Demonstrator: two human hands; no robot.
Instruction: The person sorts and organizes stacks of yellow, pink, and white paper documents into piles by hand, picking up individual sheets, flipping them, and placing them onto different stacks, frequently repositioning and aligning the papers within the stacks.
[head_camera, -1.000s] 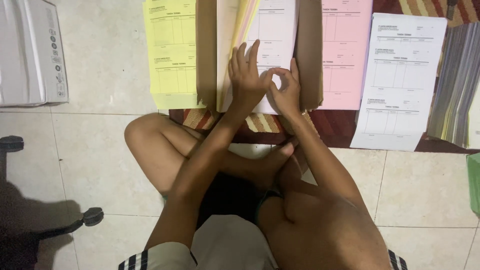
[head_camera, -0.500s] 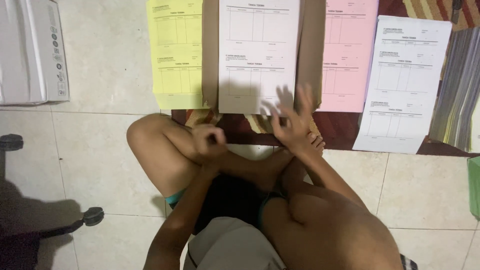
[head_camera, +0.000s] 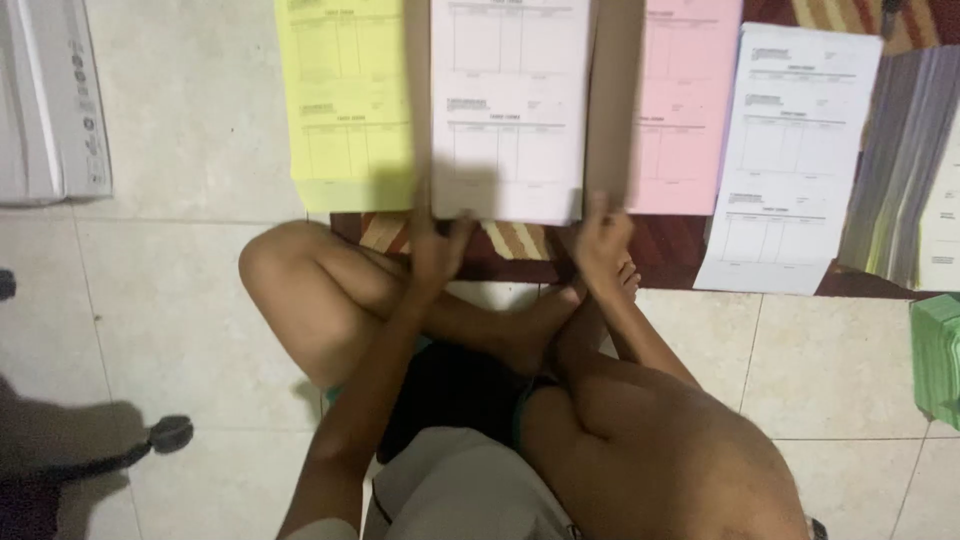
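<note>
I sit cross-legged on a tiled floor. A white stack of printed forms (head_camera: 510, 100) lies in front of me on a brown cardboard sheet (head_camera: 612, 120). My left hand (head_camera: 437, 245) reaches up to the stack's lower left corner, fingers at its edge. Over at the cardboard's lower right corner is my right hand (head_camera: 603, 235), fingers touching it. Both hands are blurred, so their grip is unclear. A yellow form stack (head_camera: 345, 100) lies to the left, and a pink one (head_camera: 690, 110) to the right.
Another white form stack (head_camera: 790, 150) and a slanted pile of mixed-colour sheets (head_camera: 900, 170) lie at the right, on a patterned rug (head_camera: 520, 245). A green block (head_camera: 940, 360) sits at the right edge. A white box (head_camera: 45, 100) and a chair caster (head_camera: 165, 435) are at the left.
A second ago both hands pressed on lifted sheets of the centre stack. They then drew back and the sheets lay flat. Now both hands have returned to the stack's lower corners.
</note>
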